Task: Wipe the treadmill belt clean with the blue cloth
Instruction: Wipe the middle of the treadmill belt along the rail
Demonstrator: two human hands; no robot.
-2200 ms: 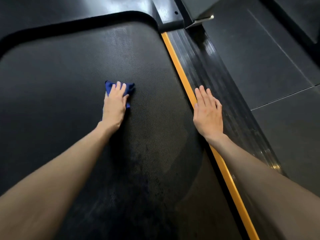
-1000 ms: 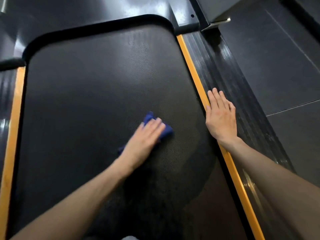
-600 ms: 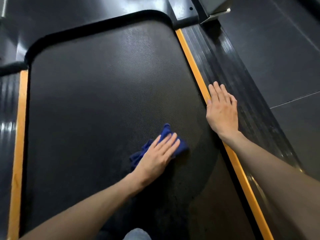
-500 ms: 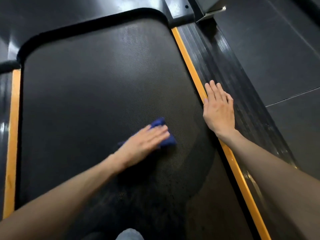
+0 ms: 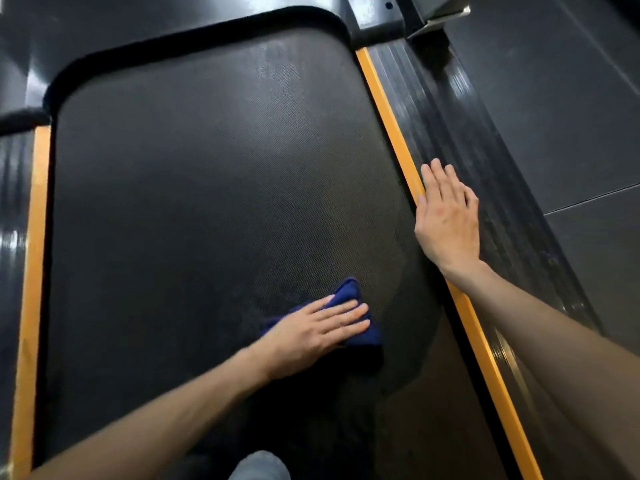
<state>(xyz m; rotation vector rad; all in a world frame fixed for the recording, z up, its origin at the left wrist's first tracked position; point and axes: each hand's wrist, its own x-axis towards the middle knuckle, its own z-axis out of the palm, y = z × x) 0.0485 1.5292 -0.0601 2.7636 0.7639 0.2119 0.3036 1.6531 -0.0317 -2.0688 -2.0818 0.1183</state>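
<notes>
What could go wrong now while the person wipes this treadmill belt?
The left hand presses the crumpled blue cloth onto the black textured belt with straight fingers, not gripping; it may slip out.
The right hand leans across the orange edge strip and glossy ribbed side rail; it could slide.

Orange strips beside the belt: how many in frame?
2. The left orange strip runs along the treadmill belt's left edge; the right orange strip runs along its right edge, partly hidden under the right hand and forearm.

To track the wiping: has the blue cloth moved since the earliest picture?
Yes. The blue cloth moved away from the belt's curved far end and closer to the right orange strip.
</notes>
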